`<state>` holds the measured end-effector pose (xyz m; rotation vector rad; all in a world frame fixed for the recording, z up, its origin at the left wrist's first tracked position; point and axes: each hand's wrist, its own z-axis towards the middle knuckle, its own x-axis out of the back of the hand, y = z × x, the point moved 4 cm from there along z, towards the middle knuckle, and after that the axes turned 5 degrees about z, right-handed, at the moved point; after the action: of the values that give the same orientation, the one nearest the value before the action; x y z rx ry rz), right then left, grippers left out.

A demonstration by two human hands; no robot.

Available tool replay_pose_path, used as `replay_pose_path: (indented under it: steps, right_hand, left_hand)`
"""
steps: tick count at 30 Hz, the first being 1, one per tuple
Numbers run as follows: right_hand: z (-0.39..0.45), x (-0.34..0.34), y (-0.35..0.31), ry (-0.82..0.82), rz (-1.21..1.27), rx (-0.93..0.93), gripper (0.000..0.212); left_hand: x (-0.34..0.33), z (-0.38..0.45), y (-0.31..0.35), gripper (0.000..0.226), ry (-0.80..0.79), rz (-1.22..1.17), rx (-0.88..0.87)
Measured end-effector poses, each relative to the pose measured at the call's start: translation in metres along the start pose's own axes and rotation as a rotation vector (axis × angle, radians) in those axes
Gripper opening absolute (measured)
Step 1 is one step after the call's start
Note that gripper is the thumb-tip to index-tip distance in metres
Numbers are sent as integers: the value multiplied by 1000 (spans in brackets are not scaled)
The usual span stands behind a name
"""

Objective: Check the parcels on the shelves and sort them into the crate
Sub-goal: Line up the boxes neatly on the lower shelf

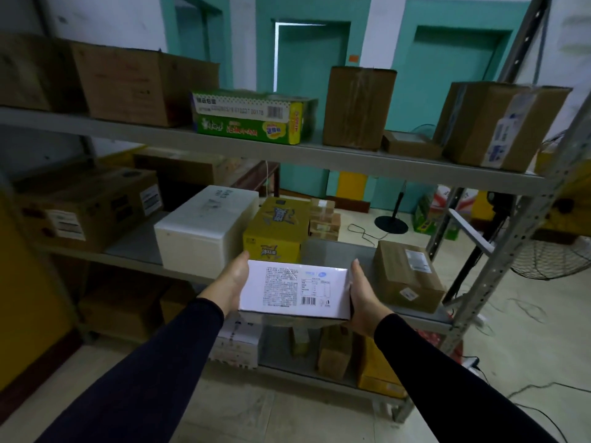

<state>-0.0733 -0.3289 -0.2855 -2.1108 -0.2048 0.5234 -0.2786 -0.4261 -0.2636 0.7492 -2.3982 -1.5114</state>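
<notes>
A flat white parcel with small print and a barcode faces up between both hands, held in front of the middle shelf. My left hand grips its left end, thumb along the edge. On the right end my right hand grips it the same way. No crate is in view.
The top shelf carries brown cartons, a green box and a tall brown box. On the middle shelf stand a white foam box, a yellow carton and a brown parcel. A fan and cables lie on the floor at right.
</notes>
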Motion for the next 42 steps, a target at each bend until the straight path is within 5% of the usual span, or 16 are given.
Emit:
replay_pose_path:
  steps: [7,13,17,24,38,42]
  right_hand:
    - [-3,18,-23,40,149,162,61]
    - [-4,13,-27,80,17,121,70]
    - [-11,7,-25,43,-96,180,38]
    - [-28,2,-22,18,-176,305,22]
    - [-37,3,-18,-113,-311,403,56]
    - [-30,8,-22,-48,-306,457,44]
  left_hand:
    - [-1,-17,8,10,118,-69,-113]
    - [-4,-35,21,56,46,110,-211]
    - [0,-38,24,65,45,187,-269]
    - [8,-47,27,49,76,141,-268]
    - [10,-50,24,26,73,154,-265]
    - [14,-44,34,48,117,29,-258]
